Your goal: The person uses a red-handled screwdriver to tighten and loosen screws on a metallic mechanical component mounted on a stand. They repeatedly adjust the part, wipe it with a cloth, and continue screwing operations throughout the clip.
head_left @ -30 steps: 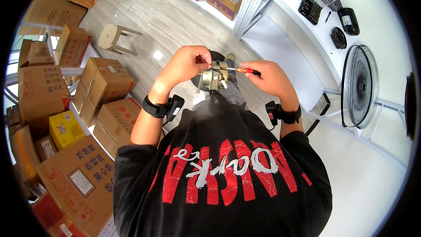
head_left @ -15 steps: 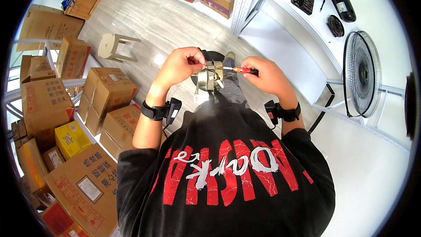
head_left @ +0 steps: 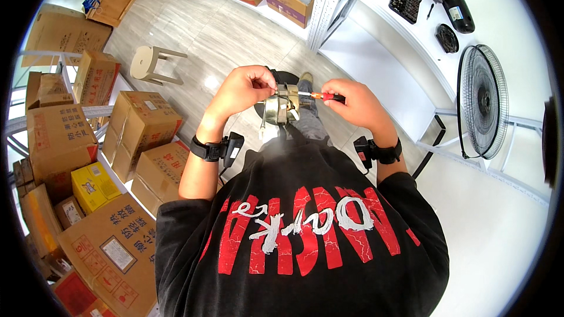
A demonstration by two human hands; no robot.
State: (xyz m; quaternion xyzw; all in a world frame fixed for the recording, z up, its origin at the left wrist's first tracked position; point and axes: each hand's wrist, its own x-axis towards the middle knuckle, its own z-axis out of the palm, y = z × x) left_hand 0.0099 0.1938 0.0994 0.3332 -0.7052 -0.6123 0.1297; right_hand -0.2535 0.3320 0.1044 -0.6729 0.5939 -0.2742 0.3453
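A brass-coloured fan motor (head_left: pixel 275 111) with pale wires is in front of my chest. My left hand (head_left: pixel 247 89) has its thumb and fingers closed at the motor's upper left edge; a small part between the fingertips would be too small to make out. On the other side, my right hand (head_left: pixel 352 101) is wrapped round a screwdriver (head_left: pixel 332 97) with a red and black handle. Its metal shaft points left, and the tip meets the motor's right side. Behind and below the motor shows part of a dark round base (head_left: pixel 285 76).
A fan grille with blades (head_left: pixel 484 103) leans at the right by a white shelf (head_left: pixel 376 9). That shelf bears a bit set (head_left: pixel 405 3), a black cylindrical housing (head_left: pixel 458 14) and a round black part (head_left: pixel 447 39). Cardboard boxes (head_left: pixel 141 129) fill the left; a beige stool (head_left: pixel 145 63) stands on the floor.
The view has shifted slightly. My right hand and the screwdriver sit a little lower and nearer the motor; my left hand keeps its grip at the motor's edge.
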